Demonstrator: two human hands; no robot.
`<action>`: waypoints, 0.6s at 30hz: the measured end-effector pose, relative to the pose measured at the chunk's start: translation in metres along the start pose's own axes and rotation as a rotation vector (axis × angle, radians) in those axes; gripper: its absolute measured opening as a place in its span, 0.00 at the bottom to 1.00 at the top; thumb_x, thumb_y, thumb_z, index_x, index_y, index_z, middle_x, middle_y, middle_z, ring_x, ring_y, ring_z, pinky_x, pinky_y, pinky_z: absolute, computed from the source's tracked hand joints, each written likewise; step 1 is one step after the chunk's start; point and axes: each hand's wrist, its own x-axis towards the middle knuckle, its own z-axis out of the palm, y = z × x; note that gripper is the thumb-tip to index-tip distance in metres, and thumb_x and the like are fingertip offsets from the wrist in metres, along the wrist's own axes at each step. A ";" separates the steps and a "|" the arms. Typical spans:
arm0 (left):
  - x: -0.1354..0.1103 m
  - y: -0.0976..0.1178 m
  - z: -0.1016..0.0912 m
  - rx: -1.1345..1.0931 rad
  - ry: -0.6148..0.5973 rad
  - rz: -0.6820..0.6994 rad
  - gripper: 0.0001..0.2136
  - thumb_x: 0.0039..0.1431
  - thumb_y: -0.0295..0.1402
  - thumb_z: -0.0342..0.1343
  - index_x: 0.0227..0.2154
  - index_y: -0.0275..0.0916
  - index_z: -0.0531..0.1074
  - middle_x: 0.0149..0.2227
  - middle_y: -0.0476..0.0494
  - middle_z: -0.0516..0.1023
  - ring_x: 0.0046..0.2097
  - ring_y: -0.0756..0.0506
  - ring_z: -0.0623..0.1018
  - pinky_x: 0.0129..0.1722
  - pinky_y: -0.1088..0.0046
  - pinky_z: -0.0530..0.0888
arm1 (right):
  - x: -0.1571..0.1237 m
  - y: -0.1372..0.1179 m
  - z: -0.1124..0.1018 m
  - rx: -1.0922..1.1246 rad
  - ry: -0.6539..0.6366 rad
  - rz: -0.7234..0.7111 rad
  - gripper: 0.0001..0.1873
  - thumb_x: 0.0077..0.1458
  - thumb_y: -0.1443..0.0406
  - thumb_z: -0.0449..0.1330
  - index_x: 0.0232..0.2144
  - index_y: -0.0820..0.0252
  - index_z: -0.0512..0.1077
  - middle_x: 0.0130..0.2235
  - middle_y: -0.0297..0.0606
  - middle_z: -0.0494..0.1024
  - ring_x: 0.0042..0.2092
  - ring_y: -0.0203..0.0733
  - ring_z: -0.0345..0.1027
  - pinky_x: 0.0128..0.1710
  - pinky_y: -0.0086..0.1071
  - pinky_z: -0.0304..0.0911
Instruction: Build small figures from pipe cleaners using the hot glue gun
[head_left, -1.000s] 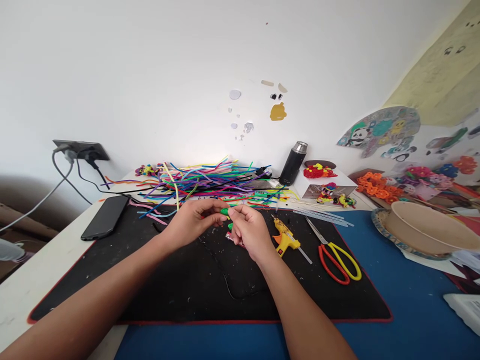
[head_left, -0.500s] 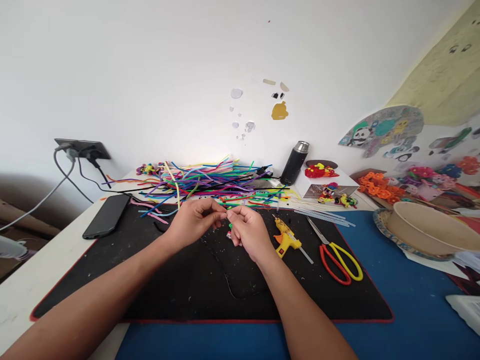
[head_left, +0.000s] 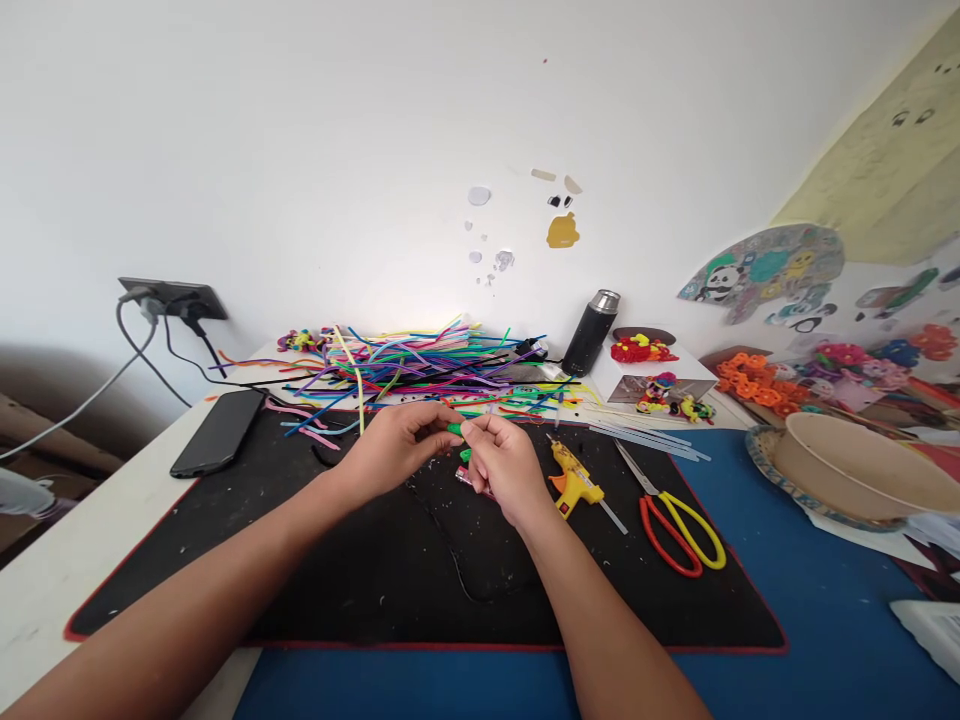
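Both left hand (head_left: 386, 440) and right hand (head_left: 502, 465) have their grip clamped on a small green piece (head_left: 454, 428) (mostly hidden from me) above the black desk mat (head_left: 360, 590), near the yellow hot-glue gun (head_left: 576, 480).

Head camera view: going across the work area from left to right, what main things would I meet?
Black phone → left hand → small green piece → right hand → yellow glue gun → scissors → large bowl.
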 end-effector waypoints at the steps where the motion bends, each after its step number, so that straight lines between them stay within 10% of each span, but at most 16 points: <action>1: 0.000 -0.001 0.000 0.066 0.011 0.038 0.09 0.65 0.37 0.59 0.43 0.42 0.81 0.37 0.45 0.85 0.36 0.44 0.81 0.37 0.71 0.74 | 0.000 0.000 0.000 -0.006 -0.002 0.007 0.18 0.56 0.50 0.66 0.30 0.57 0.69 0.13 0.20 0.60 0.13 0.30 0.55 0.15 0.25 0.49; 18: -0.001 -0.004 0.001 0.088 0.031 0.098 0.07 0.65 0.33 0.59 0.33 0.40 0.80 0.25 0.51 0.80 0.27 0.49 0.79 0.29 0.78 0.71 | -0.001 0.002 -0.001 -0.025 -0.073 0.036 0.19 0.57 0.49 0.65 0.29 0.57 0.68 0.14 0.20 0.60 0.14 0.30 0.56 0.15 0.24 0.46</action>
